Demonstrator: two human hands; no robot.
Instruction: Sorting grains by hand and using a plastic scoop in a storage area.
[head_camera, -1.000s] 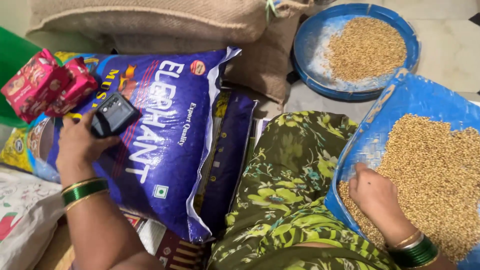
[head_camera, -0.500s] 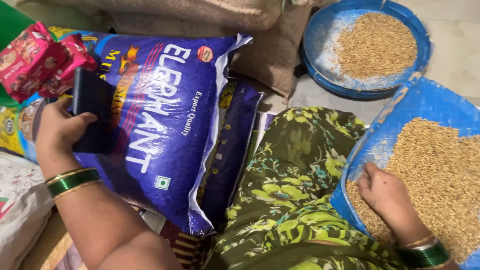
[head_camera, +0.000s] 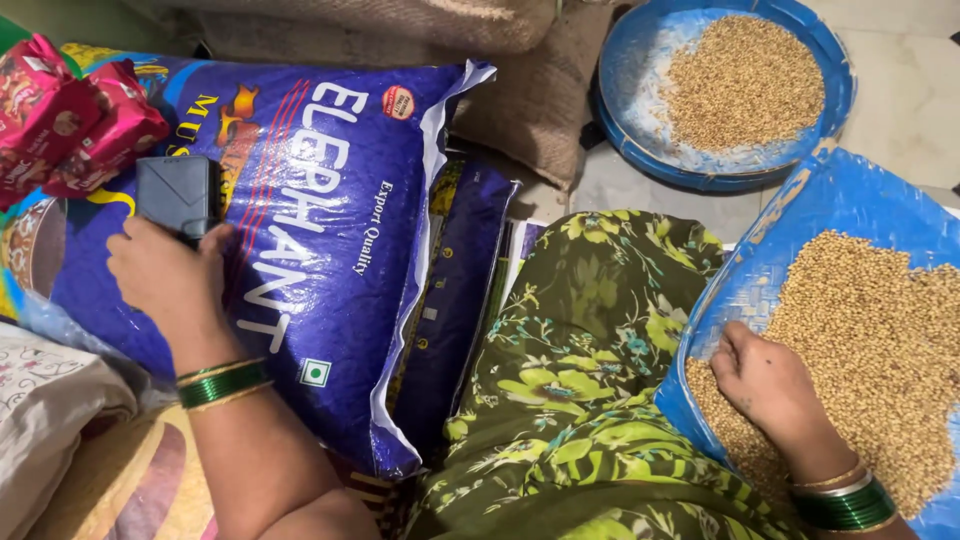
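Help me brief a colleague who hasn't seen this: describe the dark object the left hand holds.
Find the big blue sack at left. At its upper-left edge the left hand grips a small dark box-shaped device. Unlike the pink packets beside it, it is plain, matt and hard-edged.

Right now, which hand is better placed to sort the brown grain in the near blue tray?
Right. The right hand already rests on the grain; the left hand holds a dark flat device.

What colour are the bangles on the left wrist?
Green bangles with thin gold ones beside, shown in the head view.
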